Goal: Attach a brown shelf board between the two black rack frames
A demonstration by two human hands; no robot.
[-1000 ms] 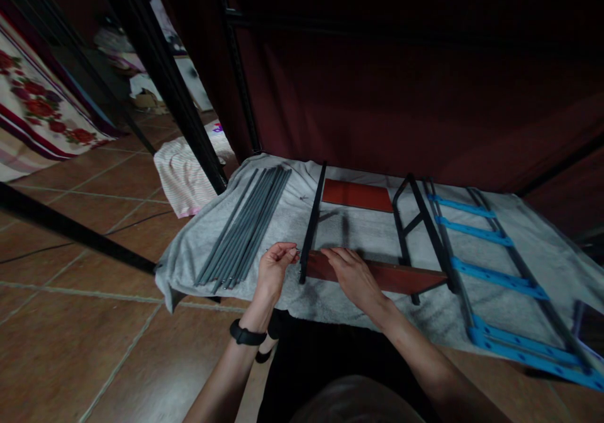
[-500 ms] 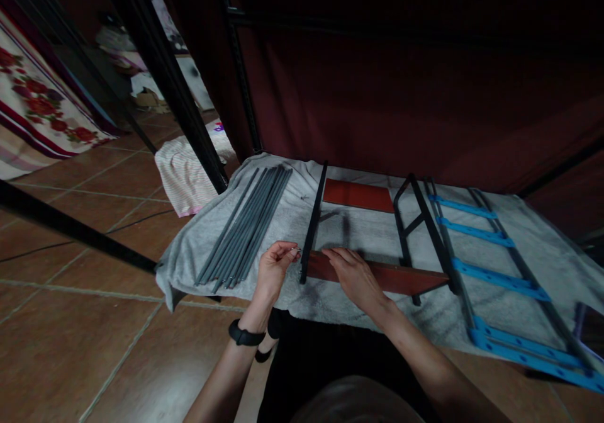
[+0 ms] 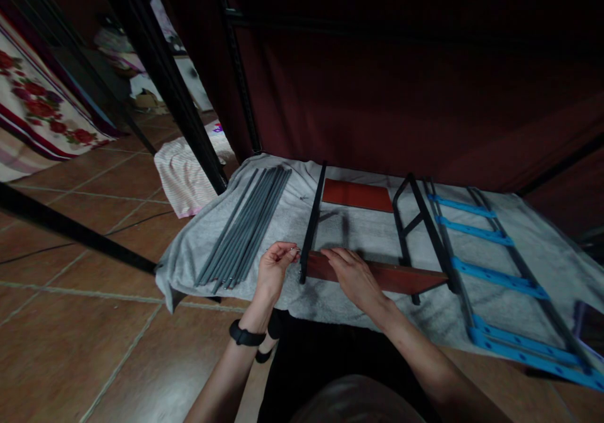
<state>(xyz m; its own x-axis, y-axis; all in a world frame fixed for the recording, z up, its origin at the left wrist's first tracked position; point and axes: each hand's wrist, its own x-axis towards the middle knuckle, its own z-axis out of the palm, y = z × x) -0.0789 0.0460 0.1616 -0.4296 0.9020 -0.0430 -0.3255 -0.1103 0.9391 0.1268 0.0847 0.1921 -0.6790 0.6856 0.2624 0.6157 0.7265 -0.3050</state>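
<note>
Black frame (image 3: 314, 215), brown board (image 3: 387, 276) along its near side, lies on the grey blanket (image 3: 330, 303). The small metal piece (image 3: 295, 250) could drop if the left hand's (image 3: 275, 267) fingertip pinch slips; the board might shift if unsteadied. The right hand (image 3: 353, 274) rests palm-down across it, forearm angled inward; whether its thumb grips, I cannot tell.

On the cloth (image 3: 295, 221), rods (image 3: 245, 228) lie at the left, a frame (image 3: 314, 221) in the middle and racks (image 3: 497, 277) at the right. Between the frame's sides, the front board (image 3: 410, 278) spans the near end, the rear board (image 3: 357, 195) lying beyond, before a partition (image 3: 401, 108).
</note>
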